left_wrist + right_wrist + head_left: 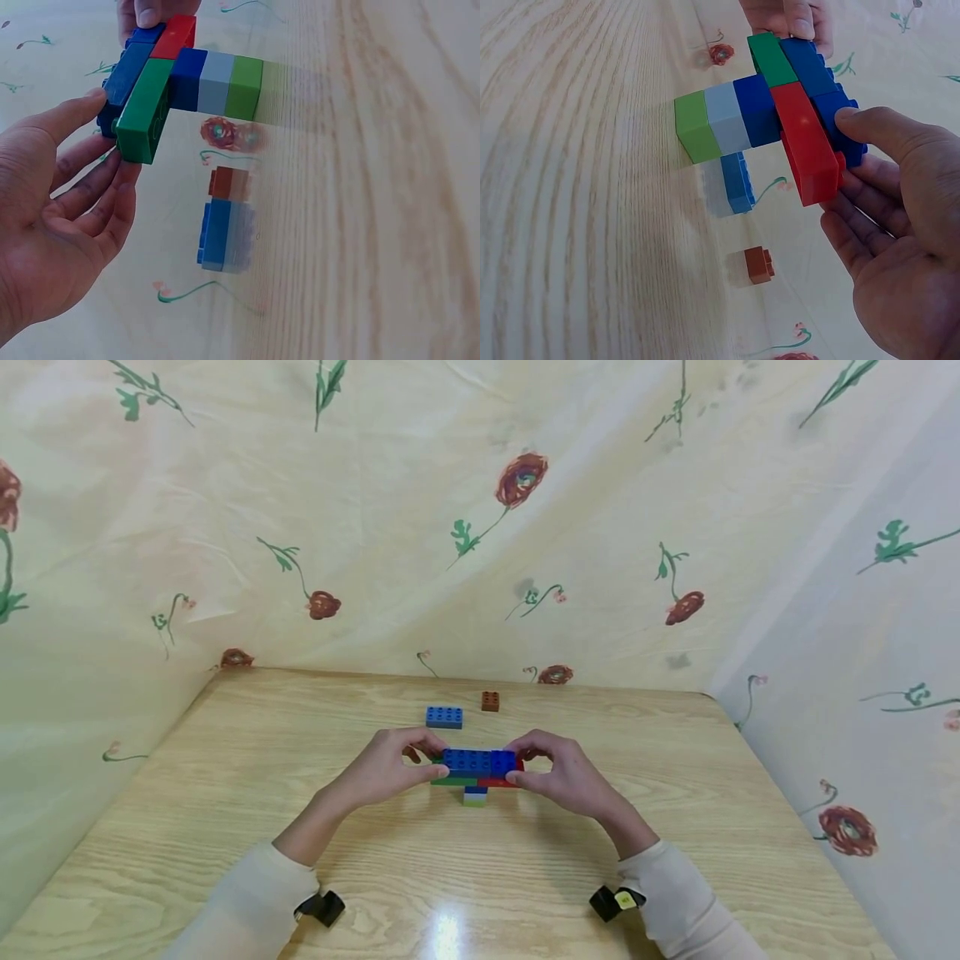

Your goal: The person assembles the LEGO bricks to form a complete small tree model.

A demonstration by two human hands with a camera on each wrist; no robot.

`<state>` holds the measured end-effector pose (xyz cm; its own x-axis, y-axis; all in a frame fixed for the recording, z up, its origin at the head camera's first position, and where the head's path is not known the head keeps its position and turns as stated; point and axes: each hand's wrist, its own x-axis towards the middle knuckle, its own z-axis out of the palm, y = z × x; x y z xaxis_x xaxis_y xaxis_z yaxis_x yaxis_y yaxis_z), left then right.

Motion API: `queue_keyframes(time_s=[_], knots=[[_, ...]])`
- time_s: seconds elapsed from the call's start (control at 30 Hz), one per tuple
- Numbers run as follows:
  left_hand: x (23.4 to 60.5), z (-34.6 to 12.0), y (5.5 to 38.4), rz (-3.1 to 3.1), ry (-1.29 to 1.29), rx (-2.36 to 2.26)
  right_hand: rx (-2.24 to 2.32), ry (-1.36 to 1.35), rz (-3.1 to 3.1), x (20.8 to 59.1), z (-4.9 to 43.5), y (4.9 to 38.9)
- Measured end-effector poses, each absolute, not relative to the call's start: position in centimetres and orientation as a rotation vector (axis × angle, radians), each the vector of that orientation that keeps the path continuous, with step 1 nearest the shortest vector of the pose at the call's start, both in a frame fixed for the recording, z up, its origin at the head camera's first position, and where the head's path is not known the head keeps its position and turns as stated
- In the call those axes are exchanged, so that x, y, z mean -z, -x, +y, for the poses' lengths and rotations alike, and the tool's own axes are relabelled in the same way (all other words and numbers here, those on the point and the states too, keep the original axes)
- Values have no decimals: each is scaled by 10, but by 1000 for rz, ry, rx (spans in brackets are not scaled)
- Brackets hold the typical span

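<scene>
The build [480, 766] stands on the table [637, 735], in front of the person and between the two hands, shaped like a T. Its long axis, the crossbar, runs left to right, roughly parallel to the table's back edge, studs facing up. The long blue brick [467, 763] and short blue brick [502, 763] form the top row, above the green brick [142, 116] at left and the red brick [806, 142] at right. Under their seam the stem points straight down: dark blue brick [757, 111], pale brick [727, 116], then lime brick [696, 126] meeting the wood.

The left hand [382, 770] pinches the crossbar's left end, thumb on the near side, fingers bent round behind. The right hand [558, 772] grips the right end likewise, its thumb on the short blue brick.

Behind the build, near it, lies the light blue brick [444, 717], long side also left to right; the brown brick [490, 701] sits farther back, close to the rear edge and the floral cloth [375, 527]. Room is tightest there. Wood extends well outward past both hands toward the side edges, and toward the person between the forearms.
</scene>
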<state>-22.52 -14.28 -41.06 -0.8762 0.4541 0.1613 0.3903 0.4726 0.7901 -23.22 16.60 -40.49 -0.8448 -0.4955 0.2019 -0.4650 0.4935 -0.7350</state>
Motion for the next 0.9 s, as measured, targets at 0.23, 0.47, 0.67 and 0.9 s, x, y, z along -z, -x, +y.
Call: queue_keyframes(time_s=[0.23, 0.47, 0.67, 0.9], knots=[[409, -143, 225, 2640, -762, -1388, 1266, 875, 2702, 403, 164, 234], [409, -144, 225, 2632, -769, -1395, 1256, 841, 2702, 405, 163, 233], [411, -142, 225, 2620, -763, -1390, 1226, 823, 2715, 406, 166, 231], [410, -144, 228, 2623, -796, -1335, 1208, 839, 2735, 402, 167, 230]])
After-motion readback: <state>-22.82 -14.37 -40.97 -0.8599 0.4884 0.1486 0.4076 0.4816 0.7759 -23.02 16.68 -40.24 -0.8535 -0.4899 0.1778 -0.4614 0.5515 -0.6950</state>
